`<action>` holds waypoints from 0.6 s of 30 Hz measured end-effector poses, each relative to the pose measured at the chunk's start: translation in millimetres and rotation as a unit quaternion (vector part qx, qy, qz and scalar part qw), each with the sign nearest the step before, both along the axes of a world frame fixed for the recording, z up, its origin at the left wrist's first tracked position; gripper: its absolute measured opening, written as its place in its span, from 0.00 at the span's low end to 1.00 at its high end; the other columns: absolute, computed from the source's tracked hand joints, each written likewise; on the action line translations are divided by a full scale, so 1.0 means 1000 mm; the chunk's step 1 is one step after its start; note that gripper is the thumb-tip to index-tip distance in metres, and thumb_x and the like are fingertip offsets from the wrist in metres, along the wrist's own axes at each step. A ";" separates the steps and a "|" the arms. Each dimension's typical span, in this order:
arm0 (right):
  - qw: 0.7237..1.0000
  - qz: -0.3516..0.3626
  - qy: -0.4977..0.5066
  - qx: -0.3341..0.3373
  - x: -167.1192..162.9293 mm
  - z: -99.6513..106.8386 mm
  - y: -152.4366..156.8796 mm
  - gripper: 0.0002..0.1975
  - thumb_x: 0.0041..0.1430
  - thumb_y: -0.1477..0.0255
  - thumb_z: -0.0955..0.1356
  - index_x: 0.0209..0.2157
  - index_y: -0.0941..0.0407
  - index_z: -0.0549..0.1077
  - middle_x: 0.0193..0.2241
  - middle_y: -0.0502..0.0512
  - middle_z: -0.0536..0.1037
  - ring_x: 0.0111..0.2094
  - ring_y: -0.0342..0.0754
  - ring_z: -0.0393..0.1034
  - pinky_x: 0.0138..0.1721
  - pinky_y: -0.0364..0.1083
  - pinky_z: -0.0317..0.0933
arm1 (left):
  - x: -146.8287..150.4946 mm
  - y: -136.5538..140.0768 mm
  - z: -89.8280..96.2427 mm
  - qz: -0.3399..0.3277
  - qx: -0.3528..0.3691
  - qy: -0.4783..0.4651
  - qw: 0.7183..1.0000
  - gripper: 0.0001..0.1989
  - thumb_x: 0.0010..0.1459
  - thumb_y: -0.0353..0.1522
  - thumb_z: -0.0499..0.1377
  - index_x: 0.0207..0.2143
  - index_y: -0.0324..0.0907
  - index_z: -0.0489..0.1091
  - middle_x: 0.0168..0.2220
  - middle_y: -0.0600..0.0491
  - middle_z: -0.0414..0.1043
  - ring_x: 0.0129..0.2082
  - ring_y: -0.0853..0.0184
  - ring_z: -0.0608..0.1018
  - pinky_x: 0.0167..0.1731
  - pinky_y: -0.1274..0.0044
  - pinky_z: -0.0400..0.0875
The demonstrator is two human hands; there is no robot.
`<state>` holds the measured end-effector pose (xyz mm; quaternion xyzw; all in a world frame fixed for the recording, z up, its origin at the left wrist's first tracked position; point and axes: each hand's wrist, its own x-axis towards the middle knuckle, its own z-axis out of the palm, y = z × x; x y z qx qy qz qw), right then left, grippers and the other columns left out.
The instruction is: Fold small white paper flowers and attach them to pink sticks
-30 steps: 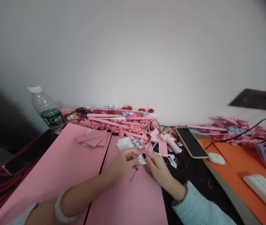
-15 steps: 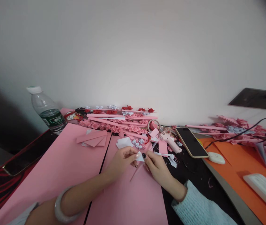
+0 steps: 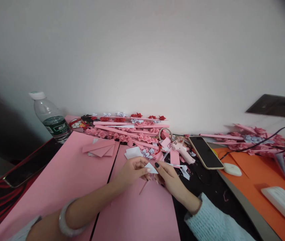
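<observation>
Small pointed white paper piece [image 3: 151, 168] is pinched between thumb and fingers of the left hand [image 3: 133, 171], above a large pink paper sheet [image 3: 137, 214]. At its right edge is the right hand [image 3: 171, 180], though whether those fingers clamp it I cannot tell. Just below, a thin brownish stick [image 3: 143, 188] slants. Beyond the hands lie flat white paper [image 3: 133, 152] and pale blue folded-paper flowers [image 3: 148, 153]; rightward, a pale pink pistol-shaped tool [image 3: 182, 152] and a black-screened phone [image 3: 205, 153].
</observation>
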<state>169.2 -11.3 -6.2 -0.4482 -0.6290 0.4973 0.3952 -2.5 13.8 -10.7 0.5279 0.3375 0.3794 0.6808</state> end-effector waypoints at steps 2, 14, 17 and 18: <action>0.999 0.025 0.026 -0.011 0.001 -0.003 0.002 0.19 0.63 0.60 0.58 0.23 0.56 0.62 0.15 0.45 0.61 0.17 0.39 0.52 0.18 0.40 0.45 | -0.002 0.002 0.001 -0.016 -0.007 0.000 1.000 0.12 0.49 0.35 0.63 0.31 0.37 0.67 0.24 0.53 0.74 0.23 0.71 0.75 0.27 0.77 0.70; 0.988 0.072 0.120 -0.059 0.001 -0.006 0.010 0.16 0.56 0.58 0.65 0.25 0.56 0.62 0.15 0.43 0.64 0.13 0.36 0.50 0.14 0.39 0.41 | -0.014 0.013 0.003 -0.075 -0.096 -0.018 0.992 0.14 0.46 0.35 0.66 0.32 0.36 0.69 0.24 0.53 0.74 0.23 0.72 0.75 0.27 0.80 0.69; 0.987 0.067 0.132 -0.064 0.001 -0.003 0.010 0.16 0.54 0.59 0.66 0.26 0.56 0.62 0.15 0.43 0.64 0.13 0.36 0.49 0.15 0.38 0.41 | -0.014 0.014 0.004 -0.071 -0.103 -0.018 0.992 0.14 0.46 0.35 0.66 0.33 0.36 0.69 0.23 0.53 0.74 0.23 0.72 0.75 0.28 0.80 0.70; 0.986 0.068 0.134 -0.067 0.001 -0.001 0.010 0.15 0.54 0.59 0.67 0.27 0.57 0.63 0.15 0.43 0.64 0.13 0.36 0.49 0.15 0.38 0.41 | -0.014 0.014 0.003 -0.073 -0.104 -0.021 0.992 0.14 0.46 0.35 0.66 0.33 0.36 0.68 0.23 0.52 0.74 0.23 0.72 0.75 0.28 0.79 0.70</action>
